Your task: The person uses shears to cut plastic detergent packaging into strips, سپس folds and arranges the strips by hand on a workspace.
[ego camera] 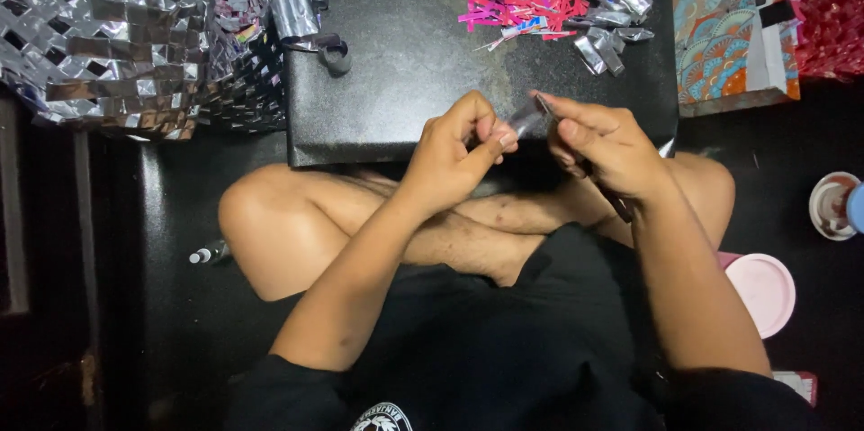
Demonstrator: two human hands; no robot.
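Observation:
Both hands meet over the near edge of a low black board (405,62), above my crossed legs. My left hand (454,150) pinches one end of a small silver foil strip (525,114) between thumb and fingers. My right hand (605,143) grips the strip's other end, and a dark thin tool runs down from under its palm; what the tool is I cannot tell.
A woven silver foil basket (108,31) lies at the far left, with loose foil loops (310,22) beside it. Pink paper scraps (526,10) and silver folded pieces (616,13) lie at the board's far side. A patterned paper bag (729,26), a pink lid (762,291) and a small cup (832,204) sit to the right.

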